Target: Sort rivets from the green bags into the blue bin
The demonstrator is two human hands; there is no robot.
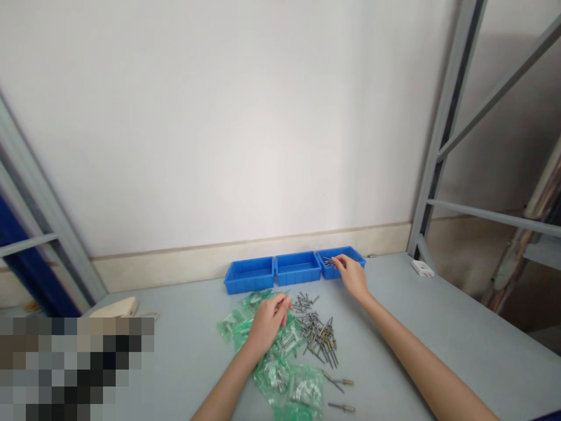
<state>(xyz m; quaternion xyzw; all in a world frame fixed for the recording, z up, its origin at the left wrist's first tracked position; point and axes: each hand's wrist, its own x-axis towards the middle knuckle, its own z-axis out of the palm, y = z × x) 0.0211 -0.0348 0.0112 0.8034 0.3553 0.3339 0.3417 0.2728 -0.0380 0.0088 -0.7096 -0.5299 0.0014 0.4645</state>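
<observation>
Nearest on the surface (460, 327), toward its near edge, lies a lone rivet (342, 407), with two crossed rivets (346, 382) just beyond. Beside them, to the left, green-tinted bags (305, 389) spread in a loose overlapping patch across the middle of the surface, with more metal pieces showing through the film.

Farther in, the left hand (272, 318) rests over the bags, its fingers curled together; I cannot tell whether anything is inside them. Just right of it is the heap (322, 339), a tangle of rivets pointing every way, with a smaller cluster (304, 302) at its far end.

Near the far edge, the right hand (348, 272) reaches over the front wall of the right bin (331, 272). Its thumb and fingers are drawn together, and thin rivets (328, 261) show right at the tips — whether gripped or lying in the bin, I cannot tell. The middle bin (298, 275) and left bin (249, 286) complete the row along the far edge.

A white adapter (422, 268) sits near the far right corner, a beige device (116, 307) near the far left. The wall (263, 146) rises behind.

A loose pinch could let rivets drop short of the rim; the right wrist could nudge the bin askew. The heap is so tangled that lifting one rivet could drag others — and a sliding bag could push some out of place.
</observation>
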